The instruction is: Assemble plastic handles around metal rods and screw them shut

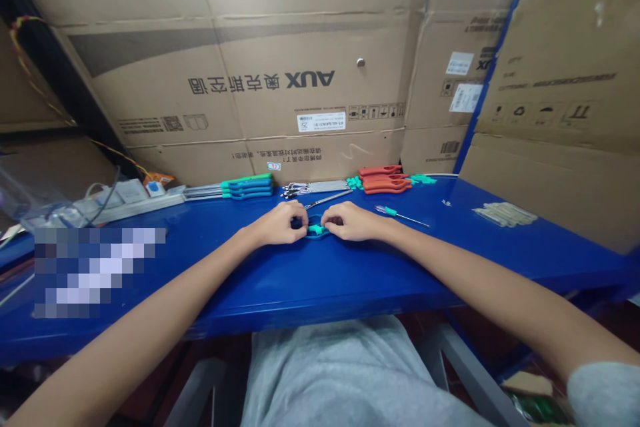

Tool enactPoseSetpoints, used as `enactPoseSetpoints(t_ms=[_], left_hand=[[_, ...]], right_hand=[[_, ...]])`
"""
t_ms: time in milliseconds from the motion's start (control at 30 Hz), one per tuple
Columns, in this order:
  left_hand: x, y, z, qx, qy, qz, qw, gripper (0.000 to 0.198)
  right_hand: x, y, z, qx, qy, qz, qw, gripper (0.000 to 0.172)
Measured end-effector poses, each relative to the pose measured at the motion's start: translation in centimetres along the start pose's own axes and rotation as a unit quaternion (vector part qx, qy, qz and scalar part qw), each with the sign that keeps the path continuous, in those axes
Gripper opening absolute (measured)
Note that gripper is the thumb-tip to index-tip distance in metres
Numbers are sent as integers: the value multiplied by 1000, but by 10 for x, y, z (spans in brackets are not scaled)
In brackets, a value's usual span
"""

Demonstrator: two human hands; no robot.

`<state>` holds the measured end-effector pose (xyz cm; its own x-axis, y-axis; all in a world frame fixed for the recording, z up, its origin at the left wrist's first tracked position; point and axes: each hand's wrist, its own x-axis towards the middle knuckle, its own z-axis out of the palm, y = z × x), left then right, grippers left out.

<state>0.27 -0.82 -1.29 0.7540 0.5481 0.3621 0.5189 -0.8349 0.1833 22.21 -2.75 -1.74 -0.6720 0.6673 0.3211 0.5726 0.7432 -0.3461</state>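
The left hand (275,223) and right hand (350,221) curl nearly closed, each grip pinching one side of a small, looped teal plastic handle (315,229) over the middle of the glossy blue counter (260,287). Just beyond lie a thin steel rod (327,199) and a slender green-handled screwdriver (400,215), with stacked teal-handled tools (247,186) and chunky orange-handled tools (385,179) farther back.

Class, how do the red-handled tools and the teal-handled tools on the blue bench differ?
The red-handled tools lie right of centre, the teal-handled tools left. The red grips look wider; the teal-handled tools show long metal shafts, the red-handled tools none. Both lie in side-by-side rows.
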Motion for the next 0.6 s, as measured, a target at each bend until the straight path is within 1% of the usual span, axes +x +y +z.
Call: enactPoseSetpoints(t_ms=[200,300,367,433,467,533,600], left_hand=[[0,0,0,0,3,3,1000,11],[0,-3,1,-3,24,-12,1000,12],[0,-9,2,1,55,-46,997,17],[0,-17,2,20,83,-93,992,22],[-1,-21,2,34,86,-119,989,23],[-2,-29,0,55,75,-157,983,24],[-3,-33,-1,72,50,-180,980,23]], right_hand=[[0,0,0,0,2,-3,1000,21],[0,1,0,1,1,-5,1000,21],[0,4,0,6,6,-4,1000,21],[0,5,1,14,19,0,1000,20],[1,6,1,19,28,4,999,19],[1,7,0,27,44,13,999,18],[0,6,-1,29,51,20,998,18]])
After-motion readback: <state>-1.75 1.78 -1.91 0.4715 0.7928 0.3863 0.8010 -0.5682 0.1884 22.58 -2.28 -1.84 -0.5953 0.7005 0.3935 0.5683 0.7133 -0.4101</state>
